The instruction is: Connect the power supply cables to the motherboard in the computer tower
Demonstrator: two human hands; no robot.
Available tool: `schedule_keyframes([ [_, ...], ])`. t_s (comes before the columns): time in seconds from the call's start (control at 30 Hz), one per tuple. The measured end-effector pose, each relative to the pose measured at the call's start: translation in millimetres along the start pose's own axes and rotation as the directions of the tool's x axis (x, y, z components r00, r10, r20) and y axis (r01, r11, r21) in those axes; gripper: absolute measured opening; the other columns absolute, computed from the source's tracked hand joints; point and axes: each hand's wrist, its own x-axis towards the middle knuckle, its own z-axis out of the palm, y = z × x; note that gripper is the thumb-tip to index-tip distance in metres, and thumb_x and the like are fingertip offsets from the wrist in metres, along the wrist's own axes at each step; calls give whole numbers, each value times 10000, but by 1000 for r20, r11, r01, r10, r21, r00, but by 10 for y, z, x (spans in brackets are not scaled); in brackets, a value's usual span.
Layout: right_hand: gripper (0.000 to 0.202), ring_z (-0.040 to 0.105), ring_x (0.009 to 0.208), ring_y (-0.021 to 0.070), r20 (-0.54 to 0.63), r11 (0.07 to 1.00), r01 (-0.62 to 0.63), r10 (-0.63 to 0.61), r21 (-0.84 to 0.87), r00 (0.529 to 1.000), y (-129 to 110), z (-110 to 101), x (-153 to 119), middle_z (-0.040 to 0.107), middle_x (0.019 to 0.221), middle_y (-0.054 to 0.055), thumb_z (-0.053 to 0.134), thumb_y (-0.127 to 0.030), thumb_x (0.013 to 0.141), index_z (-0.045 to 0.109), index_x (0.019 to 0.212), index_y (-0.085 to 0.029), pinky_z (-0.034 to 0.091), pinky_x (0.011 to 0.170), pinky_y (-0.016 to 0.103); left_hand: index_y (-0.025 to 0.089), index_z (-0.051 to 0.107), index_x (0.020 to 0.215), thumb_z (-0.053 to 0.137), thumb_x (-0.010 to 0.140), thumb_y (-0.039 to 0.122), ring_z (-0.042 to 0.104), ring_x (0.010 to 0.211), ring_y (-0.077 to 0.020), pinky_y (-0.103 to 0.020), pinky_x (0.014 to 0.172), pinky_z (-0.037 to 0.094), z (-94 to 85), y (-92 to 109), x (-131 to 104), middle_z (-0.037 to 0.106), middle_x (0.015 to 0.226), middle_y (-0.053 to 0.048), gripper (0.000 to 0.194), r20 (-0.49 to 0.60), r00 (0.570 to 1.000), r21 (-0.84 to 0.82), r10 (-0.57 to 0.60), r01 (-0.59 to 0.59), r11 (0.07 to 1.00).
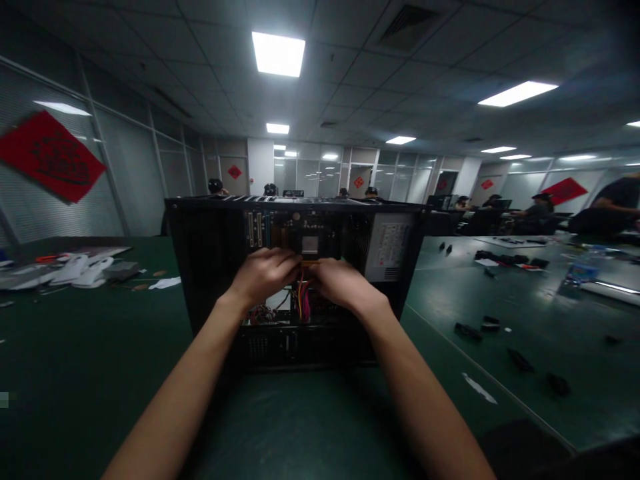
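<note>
An open black computer case (210, 267) stands on the table before me, its inside facing me. Both my hands reach into it, close together below the square metal-coloured part on the motherboard (325, 230). My left hand (267, 270) has its fingers bent and pressed together; what they hold is hidden. My right hand (343, 283) is closed at the upper end of a bundle of coloured wires (304, 303), which hangs down between the hands. The connector end cannot be seen. To the right sits the power supply (393, 247) with its label. More thin wires (263, 313) lie lower left.
The green table (300, 420) carries white plastic bags and papers (83, 270) at left. Small black parts (520, 360), a paper scrap (480, 388) and a clear bottle (587, 263) lie at right. People sit at far desks; one person (617, 200) is at the right edge.
</note>
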Motion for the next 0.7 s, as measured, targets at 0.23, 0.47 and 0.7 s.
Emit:
schedule_keyframes([
  [0.23,290,684,1016,320,71,979,-129,141,-156,987,59,240,150,685,1111,232,522,-97,872,722,1080,-76,540,799,360,164,692,1094,485,969,263,680,980,-270,-366,797,533,386,158,-65,712,1059,-109,262,613,775,-58,-154,239,969],
  [0.47,292,688,1003,331,162,991,-85,101,-100,982,152,541,283,699,1089,219,603,-131,809,738,1065,-100,531,775,354,151,709,1095,456,956,203,686,978,-297,-352,738,528,477,207,-60,707,1039,-147,294,731,656,10,-189,267,964],
  [0.7,261,665,1018,250,133,999,44,-45,7,990,295,683,230,688,1099,149,621,-280,851,741,1035,-140,479,810,274,147,700,1138,426,971,226,697,960,-302,-358,734,539,428,276,2,713,1038,-164,331,755,619,47,-215,277,960],
])
